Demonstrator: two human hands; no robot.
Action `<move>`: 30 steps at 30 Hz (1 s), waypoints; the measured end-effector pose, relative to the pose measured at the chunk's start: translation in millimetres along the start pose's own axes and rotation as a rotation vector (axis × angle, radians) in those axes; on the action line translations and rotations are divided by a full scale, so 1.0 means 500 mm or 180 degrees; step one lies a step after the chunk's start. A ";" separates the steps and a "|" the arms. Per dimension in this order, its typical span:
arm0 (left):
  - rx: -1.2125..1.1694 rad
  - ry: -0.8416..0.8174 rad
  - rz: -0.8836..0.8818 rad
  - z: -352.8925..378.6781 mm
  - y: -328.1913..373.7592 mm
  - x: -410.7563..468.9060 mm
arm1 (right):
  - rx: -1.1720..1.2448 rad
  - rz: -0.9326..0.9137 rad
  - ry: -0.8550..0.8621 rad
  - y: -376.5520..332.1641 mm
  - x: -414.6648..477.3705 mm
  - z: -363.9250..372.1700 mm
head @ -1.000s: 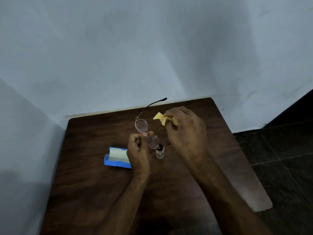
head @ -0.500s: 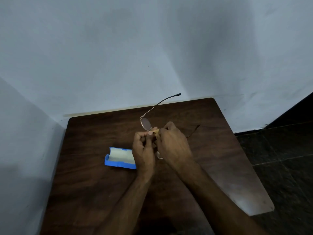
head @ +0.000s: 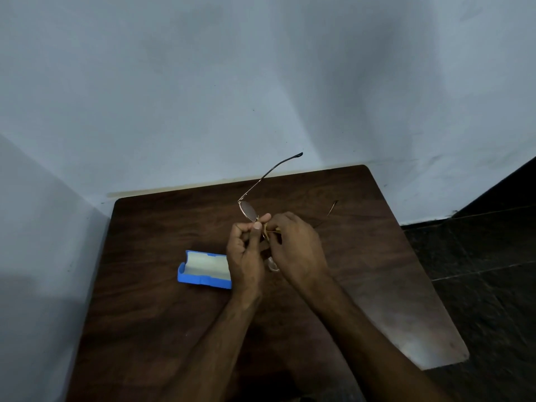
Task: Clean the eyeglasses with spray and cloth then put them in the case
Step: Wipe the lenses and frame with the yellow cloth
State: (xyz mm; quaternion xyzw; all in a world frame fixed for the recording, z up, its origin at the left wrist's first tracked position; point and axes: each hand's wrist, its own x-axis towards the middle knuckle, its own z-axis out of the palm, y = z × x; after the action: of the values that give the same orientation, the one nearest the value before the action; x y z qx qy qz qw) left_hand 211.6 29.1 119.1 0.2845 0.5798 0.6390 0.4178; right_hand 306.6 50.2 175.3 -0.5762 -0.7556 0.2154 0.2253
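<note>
1. I see my left hand point(head: 245, 256) raised over the dark wooden surface point(head: 150, 309), its fingers point(head: 256, 226) pinched shut on the frame of the eyeglasses point(head: 250, 210) near the bridge.
2. My right hand point(head: 295, 250) is closed on the yellow cloth point(head: 268, 231), pressing it around the nearer lens; only a sliver of cloth shows between the hands.
3. The far lens is bare, one temple arm points up toward the wall point(head: 261, 82), the other juts right.
4. The blue case point(head: 203, 271) lies open on the surface, just left of my left hand.
5. The spray bottle point(head: 272, 264) stands below the hands, mostly hidden.
</note>
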 end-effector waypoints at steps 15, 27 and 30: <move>0.0529 -0.0285 0.0132 -0.008 -0.006 -0.020 | 0.1304 0.0154 0.0985 0.001 0.029 0.001; 0.0891 -0.0633 0.0685 -0.020 0.008 -0.028 | 0.1987 0.0384 0.0814 0.015 0.028 -0.001; 0.0952 -0.0582 0.0858 -0.013 0.024 -0.033 | 0.2897 0.0702 0.0803 0.011 0.018 -0.006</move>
State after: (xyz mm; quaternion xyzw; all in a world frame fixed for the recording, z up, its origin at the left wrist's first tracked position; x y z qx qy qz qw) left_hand 211.5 11.9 131.9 0.4750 0.5845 0.5676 0.3326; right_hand 310.7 60.5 175.4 -0.5174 -0.4859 0.4751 0.5201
